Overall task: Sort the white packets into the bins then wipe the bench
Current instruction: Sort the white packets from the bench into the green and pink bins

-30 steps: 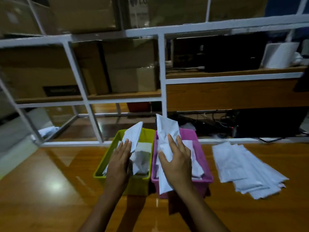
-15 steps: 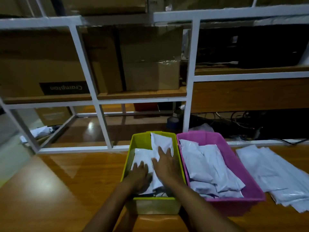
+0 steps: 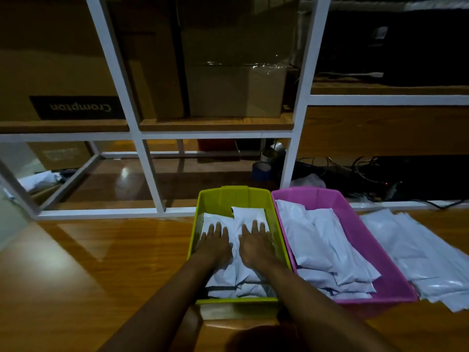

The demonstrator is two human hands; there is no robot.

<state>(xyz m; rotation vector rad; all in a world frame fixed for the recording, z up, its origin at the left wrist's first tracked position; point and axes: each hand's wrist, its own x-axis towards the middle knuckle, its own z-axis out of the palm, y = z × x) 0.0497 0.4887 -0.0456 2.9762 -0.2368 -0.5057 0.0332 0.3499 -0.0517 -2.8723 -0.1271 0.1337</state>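
Note:
A green bin (image 3: 223,196) and a pink bin (image 3: 396,283) stand side by side on the wooden bench (image 3: 114,250). Both hold white packets. My left hand (image 3: 215,243) and my right hand (image 3: 255,243) lie flat, fingers spread, pressing on the white packets in the green bin (image 3: 250,215). Neither hand grips anything. The packets in the pink bin (image 3: 327,245) lie in a loose heap. More white packets (image 3: 416,252) are spread on the bench to the right of the pink bin.
A white metal shelf frame (image 3: 149,171) rises right behind the bins, with cardboard boxes (image 3: 236,90) on its shelves. A blue tape roll (image 3: 261,171) and cables (image 3: 355,171) lie on the low shelf behind. The bench's left edge (image 3: 15,240) is near.
One second ago each hand held a packet over a bin. Both hands have since moved into the green bin and now press flat on its packets. The view has shifted left and closer.

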